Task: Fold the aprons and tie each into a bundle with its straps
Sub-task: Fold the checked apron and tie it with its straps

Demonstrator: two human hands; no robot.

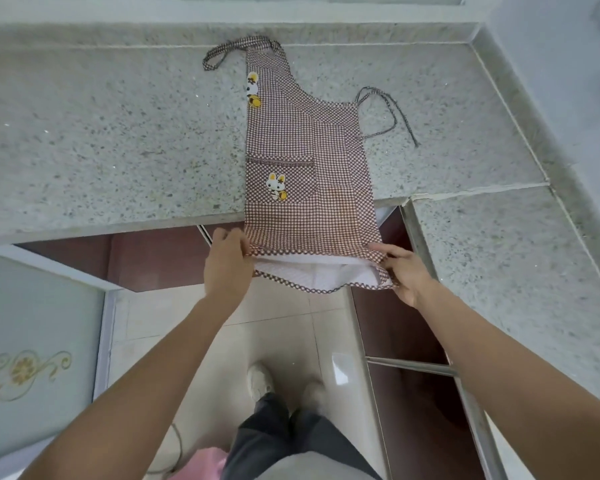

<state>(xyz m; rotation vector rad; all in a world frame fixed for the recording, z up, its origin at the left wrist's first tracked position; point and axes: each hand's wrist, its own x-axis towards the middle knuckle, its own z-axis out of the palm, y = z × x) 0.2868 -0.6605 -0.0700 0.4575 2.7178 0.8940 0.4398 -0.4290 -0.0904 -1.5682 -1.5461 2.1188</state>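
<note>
One gingham apron (305,147), brown-and-white check, folded in half lengthwise, lies on the speckled stone tabletop (118,133) with its bib at the far side and its hem hanging past the near edge. Neck loop (219,53): sprawled off the top left corner of the bib. Waist straps (385,112): trailing loose to the right of the apron, clear of the folded body. Patch pocket (281,181) with rabbit motif: uppermost, on the left half. Left hand (227,265): fingers curled and pinching the left hem corner. Right hand (400,268): fingers clamped on the right hem corner, thumb on top; the two layers gape apart between the hands, showing the pale lining (309,271). Step in hand, by judgement: squaring the hem before a crosswise fold toward the bib. Advice: bring the two layers flush at both corners first, keep light tension between the hands so that the hem stays straight, then carry the hem up and away, laying it down level with the pocket or beyond; smooth from fold to edge. Leave the waist straps outside the fold, since they are wanted for the tie. Edges: the near tabletop edge (153,221) runs under the apron, and the right section of tabletop steps forward beside the right hand, with cabinet fronts (395,323) below. Open room: broad bare stone to the left of the apron, less to the right, where the backsplash (534,98) angles in. Task progress, by judgement: early; no bundle formed, straps untied.
</note>
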